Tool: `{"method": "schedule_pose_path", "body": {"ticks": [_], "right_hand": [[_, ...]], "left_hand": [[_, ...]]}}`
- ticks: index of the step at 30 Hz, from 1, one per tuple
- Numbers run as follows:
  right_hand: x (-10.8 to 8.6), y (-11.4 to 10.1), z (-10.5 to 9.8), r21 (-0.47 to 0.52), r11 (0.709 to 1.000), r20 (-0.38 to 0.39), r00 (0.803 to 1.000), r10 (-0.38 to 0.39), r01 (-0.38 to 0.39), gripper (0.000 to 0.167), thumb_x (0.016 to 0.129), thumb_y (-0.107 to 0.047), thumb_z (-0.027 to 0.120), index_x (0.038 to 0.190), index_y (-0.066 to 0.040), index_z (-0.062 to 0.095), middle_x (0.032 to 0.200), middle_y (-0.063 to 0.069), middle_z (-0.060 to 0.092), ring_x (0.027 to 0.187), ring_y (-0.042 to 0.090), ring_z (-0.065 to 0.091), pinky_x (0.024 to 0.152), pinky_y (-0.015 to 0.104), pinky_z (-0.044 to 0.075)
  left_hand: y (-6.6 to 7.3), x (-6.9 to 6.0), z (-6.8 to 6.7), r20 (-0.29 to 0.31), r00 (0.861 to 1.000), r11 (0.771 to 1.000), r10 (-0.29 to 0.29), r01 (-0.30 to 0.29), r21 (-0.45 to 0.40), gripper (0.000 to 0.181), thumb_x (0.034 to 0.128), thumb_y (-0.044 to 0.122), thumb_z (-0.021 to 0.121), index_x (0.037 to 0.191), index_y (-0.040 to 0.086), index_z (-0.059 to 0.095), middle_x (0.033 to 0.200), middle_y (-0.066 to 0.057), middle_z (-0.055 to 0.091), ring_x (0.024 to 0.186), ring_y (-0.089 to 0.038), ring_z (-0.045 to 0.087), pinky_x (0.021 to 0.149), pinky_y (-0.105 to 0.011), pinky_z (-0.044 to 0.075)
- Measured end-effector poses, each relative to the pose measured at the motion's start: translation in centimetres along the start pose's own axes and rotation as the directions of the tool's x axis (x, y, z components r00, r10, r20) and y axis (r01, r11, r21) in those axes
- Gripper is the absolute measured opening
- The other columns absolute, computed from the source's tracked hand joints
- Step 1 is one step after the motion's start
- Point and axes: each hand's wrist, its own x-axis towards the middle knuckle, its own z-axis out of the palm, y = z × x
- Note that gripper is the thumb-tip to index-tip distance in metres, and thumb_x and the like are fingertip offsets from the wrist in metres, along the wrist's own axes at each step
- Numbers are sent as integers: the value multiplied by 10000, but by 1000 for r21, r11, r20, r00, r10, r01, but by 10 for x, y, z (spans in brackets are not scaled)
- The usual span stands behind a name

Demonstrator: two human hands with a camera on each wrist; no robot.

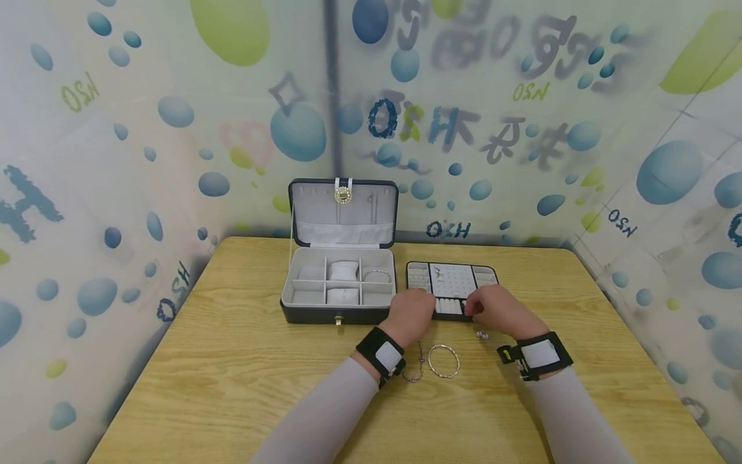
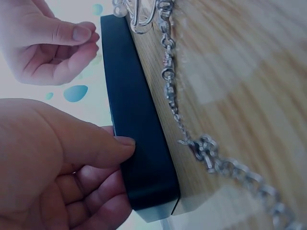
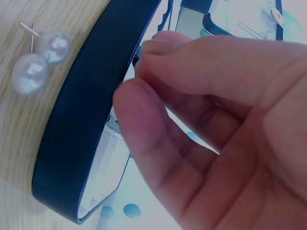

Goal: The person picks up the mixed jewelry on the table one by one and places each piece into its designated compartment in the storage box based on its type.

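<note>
- Black-sided jewellery box (image 1: 310,316) at left on the desk (image 1: 191,374), lid (image 1: 348,232) up. Its right wall leaves only a narrow strip beside the tray; a sideways shove could knock the two together.
- Left hand (image 1: 410,314) at the tray's front left corner, thumb on the front wall, fingers curled: grip clamped on the tray. Lifting here alone might tip it and spill small pieces.
- Chain bracelet (image 2: 206,147) in front, close by the left wrist strap (image 1: 380,353); a low pull back could snag it.
- Bangle (image 1: 458,366) flat, just right of the chain; a dragging sleeve may shift it.
- Tray (image 2: 136,110) right of the box, between the hands, compartments upward.
- Pearl earrings (image 3: 29,74) loose before the tray's front wall; likely to roll if brushed.
- Right hand (image 1: 501,310) over the tray's front right part, fingertips drawn in; cannot tell whether they pinch anything. A fumble could drop something tiny.
- Edges: wide wood left of the box; back edge close behind it; generous room rightward; near edge out of view.
</note>
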Motion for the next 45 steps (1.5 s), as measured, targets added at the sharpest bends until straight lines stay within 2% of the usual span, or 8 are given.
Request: {"method": "schedule_pose_path", "body": {"ticks": [8,13,19,25,35,45], "right_hand": [[-4,-6,-1,-10,999,83,995,48,-48,174,886,27,785,808,-124,745,814,-6,664,778,165,571,724,329,491],[-6,-10,-2,-52,997,110,992,62,-57,185,888,-12,810,778,-137,732,770,-22,645,731,152,554,683,317,478],[-5,-9,0,-61,995,135,987,88,-81,208,864,18,804,750,-133,717,741,-18,627,695,154,543,642,302,457],[-5,-9,1,-63,994,144,985,96,-88,213,814,55,808,726,-124,732,718,-23,633,671,152,531,614,288,442],[-5,-10,4,-88,991,144,984,108,-96,226,799,78,797,713,-128,760,728,-13,676,666,153,536,600,281,446],[-6,-12,8,-159,987,77,996,46,-34,269,739,119,806,677,-139,759,714,-36,672,690,136,545,653,304,510]], "left_hand": [[1,0,1,-1,1000,1000,-1,1,-2,112,998,153,710,954,176,809,829,3,718,731,-148,665,514,-343,540],[0,1,1,-4,1000,1000,3,-3,0,111,998,155,710,953,177,809,833,6,719,730,-145,664,509,-340,536],[0,0,0,-5,1000,1000,7,-7,1,113,1005,162,705,963,174,810,834,4,721,732,-145,664,508,-335,535],[0,1,1,1,1000,1000,9,-9,-7,99,994,159,717,958,178,807,830,7,716,733,-143,658,510,-340,530],[-1,0,1,-19,1000,1000,11,-11,-5,116,1001,156,703,943,181,801,825,4,719,729,-152,663,517,-342,529],[-2,0,2,-38,999,999,21,-22,-37,154,992,137,702,873,188,784,821,13,721,738,-148,679,503,-337,520]]}}
